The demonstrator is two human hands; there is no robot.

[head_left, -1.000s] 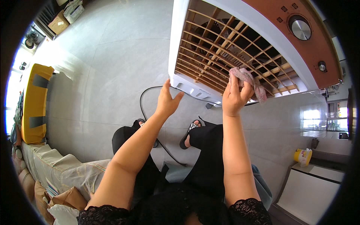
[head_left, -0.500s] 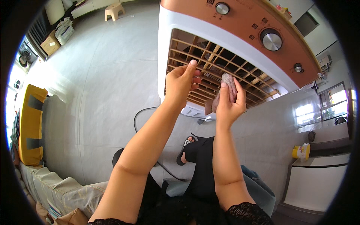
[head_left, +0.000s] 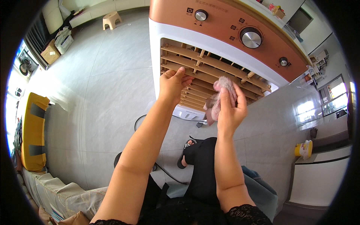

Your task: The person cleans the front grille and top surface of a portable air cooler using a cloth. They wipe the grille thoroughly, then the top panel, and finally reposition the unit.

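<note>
A white and copper-coloured air cooler [head_left: 225,41] stands in front of me, with brown louver slats [head_left: 210,69] across its front opening. My left hand [head_left: 171,85] is at the left end of the slats, thumb on top and fingers curled at one slat's edge, seemingly pinching it. The slats show their broad faces, tilted. My right hand [head_left: 230,110] holds a crumpled pinkish-grey cloth [head_left: 224,93] between thumb and fingers, just in front of the slats' right part. A loose end of the cloth hangs down beside the hand.
A black cord [head_left: 170,171] runs along the grey floor [head_left: 108,90] near my feet. Far left are a beige stool [head_left: 111,20] and a cardboard box [head_left: 51,52]. A yellow piece of furniture [head_left: 33,131] stands left; a yellow bucket [head_left: 303,149] is at right.
The louver slats have tilted, from thin edges to broad faces. My left hand has moved slightly left and down onto a slat. The cloth in my right hand now hangs more open.
</note>
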